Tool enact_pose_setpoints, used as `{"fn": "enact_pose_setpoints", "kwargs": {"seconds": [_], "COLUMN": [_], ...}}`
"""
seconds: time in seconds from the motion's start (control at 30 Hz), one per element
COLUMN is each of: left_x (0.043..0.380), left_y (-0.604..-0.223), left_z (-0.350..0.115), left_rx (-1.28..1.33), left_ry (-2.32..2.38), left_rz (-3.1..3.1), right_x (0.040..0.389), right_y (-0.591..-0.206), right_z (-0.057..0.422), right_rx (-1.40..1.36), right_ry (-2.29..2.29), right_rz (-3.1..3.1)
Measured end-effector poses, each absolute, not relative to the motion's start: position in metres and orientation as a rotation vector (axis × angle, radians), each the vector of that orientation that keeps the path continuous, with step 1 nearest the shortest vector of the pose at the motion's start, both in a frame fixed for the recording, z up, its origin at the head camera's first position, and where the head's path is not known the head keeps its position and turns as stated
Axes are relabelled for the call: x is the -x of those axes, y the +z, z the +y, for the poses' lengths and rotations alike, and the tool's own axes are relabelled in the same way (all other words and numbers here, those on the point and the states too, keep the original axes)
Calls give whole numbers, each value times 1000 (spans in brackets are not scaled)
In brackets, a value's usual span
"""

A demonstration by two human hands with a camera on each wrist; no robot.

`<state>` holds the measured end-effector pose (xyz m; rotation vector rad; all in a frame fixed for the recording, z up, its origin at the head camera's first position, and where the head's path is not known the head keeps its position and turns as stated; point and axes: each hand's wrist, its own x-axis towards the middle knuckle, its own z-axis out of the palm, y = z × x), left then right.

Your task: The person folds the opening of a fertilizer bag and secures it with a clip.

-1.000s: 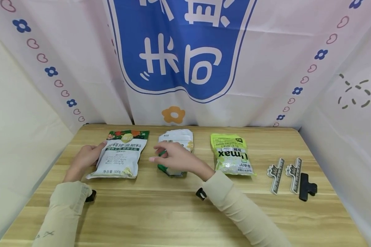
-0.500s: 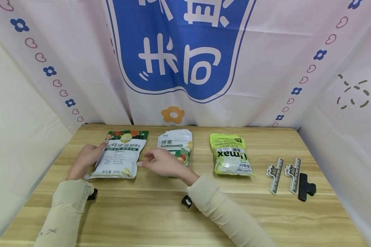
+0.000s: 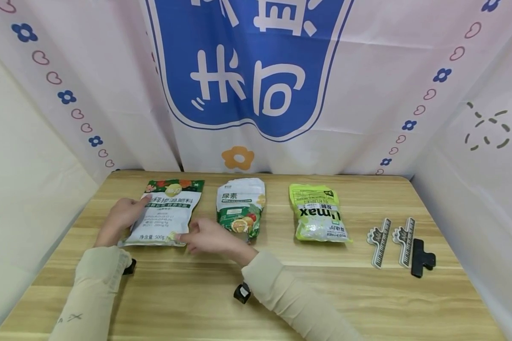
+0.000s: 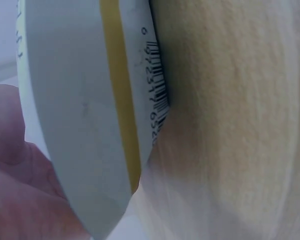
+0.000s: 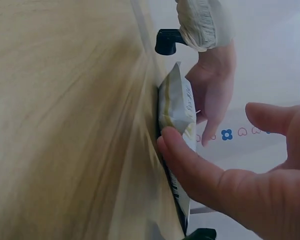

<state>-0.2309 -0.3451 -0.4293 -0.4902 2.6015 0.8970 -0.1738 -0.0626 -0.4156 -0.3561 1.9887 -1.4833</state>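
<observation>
A white and green fertilizer bag (image 3: 166,220) lies flat at the table's left, marked 500g. My left hand (image 3: 123,215) rests at its left edge, one straight digit reaching over the printed face; the other fingers are partly hidden by the bag. The left wrist view shows the bag's end with a gold stripe and barcode (image 4: 155,80) close to the table. My right hand (image 3: 209,237) is at the bag's lower right corner. In the right wrist view, its fingertips (image 5: 172,137) are right at the bag's side, with the thumb spread well apart.
A white and green pouch (image 3: 241,203) lies just beyond the right hand. Farther right is a lime-green bag (image 3: 320,213), then two ruler-like clips (image 3: 381,244) (image 3: 406,243) and a black clip (image 3: 422,258). A printed curtain (image 3: 358,94) hangs behind the wooden table (image 3: 187,298).
My right hand has moved left and toward the table's front, from over the middle pouch to the fertilizer bag's right corner, uncovering the pouch. The left hand stays at the bag's left edge.
</observation>
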Motion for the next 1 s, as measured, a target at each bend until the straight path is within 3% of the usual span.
{"fn": "enact_pose_setpoints", "kwargs": {"seconds": [0.23,0.53,1.0], "left_x": [235,236,235], "left_y": [-430,-431,-429], "left_z": [-346,-348,-347], "left_rx": [494,499,582], "left_ry": [852,827,825], "left_rz": [2615,2609,2616], "right_x": [174,180,185], "right_y": [-430,-443,-449], "right_z": [-78,-103,-110], "right_rx": [211,-28,-240], "right_ry": [-1512,-1869,-1980], "right_rz": [2082,1822,1791]}}
